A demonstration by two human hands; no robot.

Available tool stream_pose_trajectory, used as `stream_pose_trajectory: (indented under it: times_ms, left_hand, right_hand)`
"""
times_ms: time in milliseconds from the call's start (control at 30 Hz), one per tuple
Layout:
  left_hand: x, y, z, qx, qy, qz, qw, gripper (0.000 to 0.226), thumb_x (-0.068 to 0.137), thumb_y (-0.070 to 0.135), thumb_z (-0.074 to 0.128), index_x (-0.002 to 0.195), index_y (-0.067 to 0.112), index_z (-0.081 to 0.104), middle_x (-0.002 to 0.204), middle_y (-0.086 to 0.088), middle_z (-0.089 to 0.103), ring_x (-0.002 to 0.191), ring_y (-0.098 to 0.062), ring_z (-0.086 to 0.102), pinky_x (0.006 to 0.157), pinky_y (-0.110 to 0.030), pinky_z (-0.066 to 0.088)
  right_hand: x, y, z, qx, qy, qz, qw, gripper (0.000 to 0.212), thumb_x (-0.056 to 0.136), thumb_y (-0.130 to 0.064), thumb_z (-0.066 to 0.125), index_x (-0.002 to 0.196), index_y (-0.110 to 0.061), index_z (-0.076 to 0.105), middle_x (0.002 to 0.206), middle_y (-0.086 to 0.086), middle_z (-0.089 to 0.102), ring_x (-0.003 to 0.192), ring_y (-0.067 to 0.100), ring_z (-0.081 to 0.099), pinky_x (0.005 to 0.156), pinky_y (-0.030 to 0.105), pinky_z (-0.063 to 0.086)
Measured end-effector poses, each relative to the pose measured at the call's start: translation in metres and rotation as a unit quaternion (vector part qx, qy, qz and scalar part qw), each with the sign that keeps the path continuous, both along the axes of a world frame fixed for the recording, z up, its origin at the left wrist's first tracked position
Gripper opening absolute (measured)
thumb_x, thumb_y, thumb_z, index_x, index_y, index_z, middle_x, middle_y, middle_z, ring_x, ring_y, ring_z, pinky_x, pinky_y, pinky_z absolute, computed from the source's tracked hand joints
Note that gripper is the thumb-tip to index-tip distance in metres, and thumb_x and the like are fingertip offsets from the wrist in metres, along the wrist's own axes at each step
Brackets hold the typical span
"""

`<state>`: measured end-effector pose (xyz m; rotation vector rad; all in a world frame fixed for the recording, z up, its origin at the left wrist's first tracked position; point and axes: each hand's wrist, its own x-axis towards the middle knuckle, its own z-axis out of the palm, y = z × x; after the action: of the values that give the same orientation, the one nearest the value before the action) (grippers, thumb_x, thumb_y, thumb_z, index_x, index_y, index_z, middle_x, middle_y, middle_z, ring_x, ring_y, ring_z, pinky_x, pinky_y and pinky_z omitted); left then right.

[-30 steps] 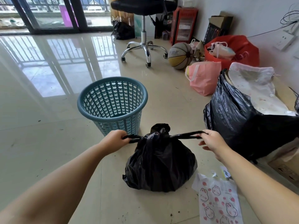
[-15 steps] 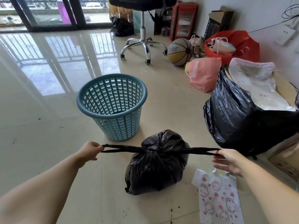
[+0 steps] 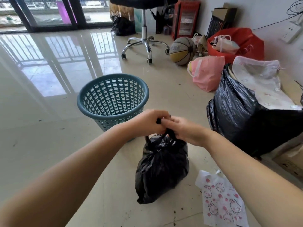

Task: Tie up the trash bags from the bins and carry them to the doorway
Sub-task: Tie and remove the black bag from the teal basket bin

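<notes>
A small black trash bag stands on the tiled floor just in front of me, its neck gathered at the top. My left hand and my right hand meet directly above it, each gripping one of the bag's black handle strips, fingers curled and knuckles almost touching. The strips run down from my hands to the bag's neck. Behind my hands sits a teal perforated bin, upright and with no liner in it.
A large stuffed black bag bulges at the right, a pink bag and red bag behind it. A basketball and swivel chair base stand farther back. A rabbit-print plastic bag lies by my right forearm.
My hands were pulling the two handle strips wide apart to the sides; now they have come together above the bag, strips bunched between them.
</notes>
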<state>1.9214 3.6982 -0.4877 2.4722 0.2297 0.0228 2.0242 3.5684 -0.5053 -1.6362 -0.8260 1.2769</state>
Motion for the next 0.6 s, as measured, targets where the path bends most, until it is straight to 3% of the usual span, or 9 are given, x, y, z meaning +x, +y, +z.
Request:
stream_pose_trajectory:
  times_ms: [100,167,267,400,467,500,600]
  left_hand:
    - [0.001,0.002,-0.007,-0.057,-0.034,0.038,0.997,0.027,0.080,0.011,0.059,0.105,0.020,0.057,0.072,0.008,0.054,0.064,-0.008,0.049,0.060,-0.022,0.042]
    - [0.000,0.003,-0.014,-0.112,-0.023,0.031,0.993,0.039,0.081,0.018,0.060,0.120,0.025,0.054,0.086,0.007,0.054,0.077,-0.010,0.053,0.072,-0.024,0.046]
    - [0.003,0.005,-0.019,-0.220,0.029,0.000,0.975,0.030,0.085,0.029,0.055,0.112,0.019,0.065,0.109,0.002,0.063,0.100,-0.010,0.059,0.092,-0.026,0.046]
    - [0.003,0.009,-0.030,-0.432,0.040,0.013,0.901,0.032,0.091,0.031,0.058,0.102,0.002,0.067,0.090,-0.012,0.070,0.090,-0.023,0.065,0.092,-0.036,0.047]
    - [0.004,0.008,-0.037,-0.436,0.040,0.032,0.899,0.021,0.095,0.022,0.054,0.090,0.004,0.064,0.064,-0.007,0.066,0.068,-0.022,0.064,0.086,-0.037,0.050]
    - [0.005,0.007,-0.040,-0.414,0.043,0.045,0.908,0.019,0.095,0.020,0.055,0.083,0.006,0.061,0.054,-0.001,0.059,0.056,-0.019,0.057,0.076,-0.034,0.049]
    - [0.007,0.011,-0.057,-0.265,0.080,0.076,0.958,0.024,0.090,0.028,0.059,0.075,0.009,0.058,0.055,0.002,0.045,0.051,-0.014,0.041,0.054,-0.028,0.031]
  right_hand:
    - [-0.004,-0.001,0.007,-0.027,-0.111,0.040,0.993,0.045,0.091,-0.047,0.050,0.109,-0.007,0.063,0.067,0.000,0.069,0.073,-0.001,0.064,0.083,0.027,0.040]
    - [0.002,-0.003,0.010,-0.016,-0.127,0.033,0.991,0.039,0.090,-0.041,0.056,0.091,-0.003,0.064,0.049,-0.004,0.054,0.054,0.006,0.056,0.081,0.031,0.047]
    - [0.000,-0.006,0.016,0.028,-0.121,0.016,0.992,0.036,0.082,-0.044,0.061,0.076,-0.008,0.063,0.043,-0.009,0.042,0.045,0.009,0.040,0.065,0.029,0.045]
    - [0.007,-0.008,0.016,0.080,-0.164,-0.051,0.982,0.025,0.087,-0.030,0.064,0.069,-0.012,0.060,0.046,-0.012,0.045,0.044,0.006,0.040,0.048,0.014,0.036]
    - [0.017,-0.011,0.007,0.076,-0.188,-0.067,0.977,0.022,0.088,-0.027,0.065,0.071,-0.013,0.061,0.051,-0.011,0.045,0.049,0.006,0.041,0.049,0.015,0.036]
    - [0.021,-0.013,0.001,0.067,-0.201,-0.066,0.975,0.022,0.088,-0.027,0.065,0.071,-0.013,0.061,0.053,-0.010,0.044,0.050,0.006,0.041,0.051,0.016,0.035]
    - [0.026,-0.020,-0.027,0.015,-0.313,-0.035,0.949,0.027,0.089,-0.031,0.063,0.065,-0.020,0.055,0.054,-0.009,0.043,0.048,0.002,0.037,0.049,0.016,0.029]
